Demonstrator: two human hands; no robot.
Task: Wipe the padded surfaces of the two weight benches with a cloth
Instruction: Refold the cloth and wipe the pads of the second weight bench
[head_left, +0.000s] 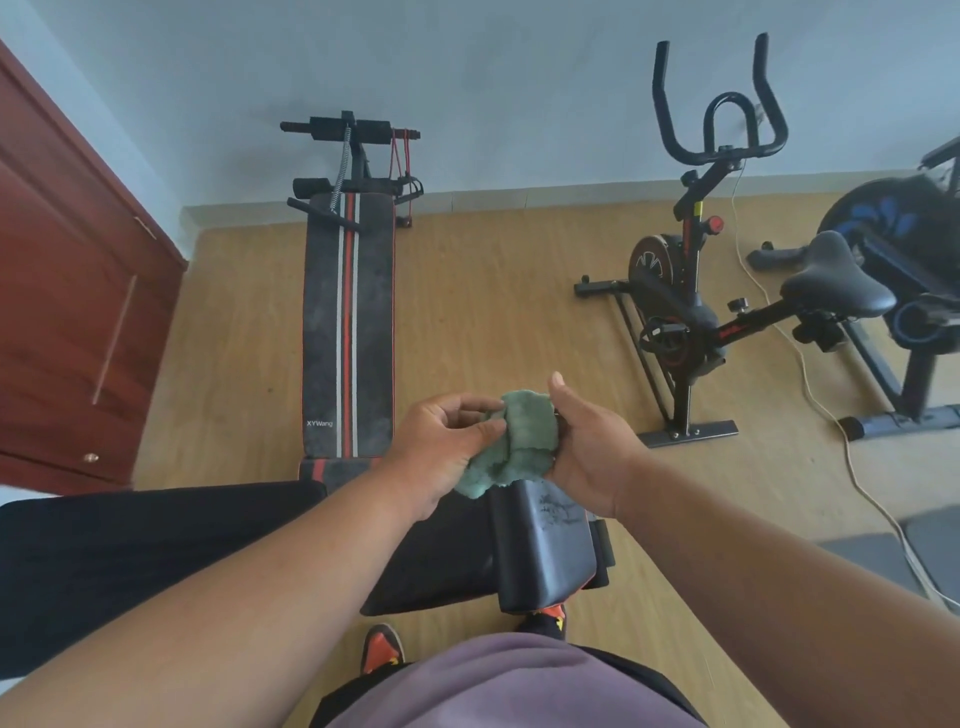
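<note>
Head view is showing both hands, left hand (441, 441) and right hand (587, 447), bunching the cloth (514, 441) above the near bench (540, 551); folding a flat, clean face outward is looking wise before wiping

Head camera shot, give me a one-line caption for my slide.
Both hands, left and right, bunch a green cloth above the black bench, striped bench beyond.

A home gym room is shown. A striped sit-up bench (347, 317) is laid on a wood-patterned floor (493, 291) against a plain pale wall (493, 93), a black padded bench (156, 551) is seen nearer, and two exercise bikes (691, 291) are stood to the right. A reddish-brown wooden door (67, 291) is set at the left.
</note>
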